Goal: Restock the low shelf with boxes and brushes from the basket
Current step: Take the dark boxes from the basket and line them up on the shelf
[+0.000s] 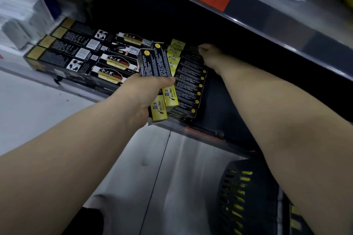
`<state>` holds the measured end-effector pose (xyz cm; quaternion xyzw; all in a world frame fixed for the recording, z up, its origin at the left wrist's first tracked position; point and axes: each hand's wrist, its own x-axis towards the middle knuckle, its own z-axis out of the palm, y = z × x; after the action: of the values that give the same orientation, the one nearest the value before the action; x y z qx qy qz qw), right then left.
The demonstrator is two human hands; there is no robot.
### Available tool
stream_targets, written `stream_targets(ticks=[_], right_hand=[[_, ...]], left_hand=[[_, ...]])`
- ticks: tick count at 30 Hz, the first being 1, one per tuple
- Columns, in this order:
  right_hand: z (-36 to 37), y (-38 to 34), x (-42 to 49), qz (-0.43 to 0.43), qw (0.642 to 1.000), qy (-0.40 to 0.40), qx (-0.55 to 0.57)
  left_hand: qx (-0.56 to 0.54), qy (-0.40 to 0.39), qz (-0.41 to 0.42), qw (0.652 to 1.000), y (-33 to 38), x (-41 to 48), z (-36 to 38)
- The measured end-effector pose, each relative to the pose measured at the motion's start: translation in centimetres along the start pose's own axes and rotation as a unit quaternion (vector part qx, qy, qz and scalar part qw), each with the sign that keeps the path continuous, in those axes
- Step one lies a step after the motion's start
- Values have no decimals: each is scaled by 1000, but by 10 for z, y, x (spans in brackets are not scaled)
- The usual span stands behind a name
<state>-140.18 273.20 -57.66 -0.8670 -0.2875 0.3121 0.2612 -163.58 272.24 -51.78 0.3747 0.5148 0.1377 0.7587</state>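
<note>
Black-and-yellow cardboard boxes (154, 63) sit clamped in your left hand (145, 97), a small bundle held at mid-frame just above the front lip of the low dark metal shelf (200, 131). Your right hand (208, 57) reaches deep into the shelf, on the stacked row of matching black boxes (189, 84); its fingers seem curled at the back of that row, though shadow hides whether they grip anything. You are mid-placement. Next, slot the held boxes beside the row, edges aligned. More stock waits in the dark slotted plastic basket (236, 192) at lower right.
</note>
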Motion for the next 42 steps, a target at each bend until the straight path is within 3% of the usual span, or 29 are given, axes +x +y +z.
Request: stream_targets(ticks=[10,14,16,20,23,26,30,32,37,42], right_hand=[[7,7,6,-15,989,-33,-143],[-1,3,-3,-32,940,-39,-336],[-7,-7,-16,-60,924,-38,-377],[-26,-29,-63,-177,937,-111,-279],[-37,-40,-109,-284,917,-176,-219],[-39,-36,-136,-321,905,-173,-221],[-44,-28,-150,-306,914,-122,-235],[-47,-20,-151,-287,907,-119,-284],[-38,2,-147,-164,892,-92,-412],[-3,3,-142,-204,864,-95,-450]], left_hand=[[-7,-7,-6,1000,0,3,2],[-4,-13,3,1000,-1,3,2],[5,-9,3,1000,-1,2,1],[16,-22,-7,1000,0,-1,0],[56,-54,-16,997,-1,-5,1],[91,-101,-25,990,-1,-12,3],[91,-136,-40,986,0,-24,5],[81,-108,-39,990,2,-23,3],[37,79,56,995,16,-13,-13],[44,104,58,992,16,-10,-21]])
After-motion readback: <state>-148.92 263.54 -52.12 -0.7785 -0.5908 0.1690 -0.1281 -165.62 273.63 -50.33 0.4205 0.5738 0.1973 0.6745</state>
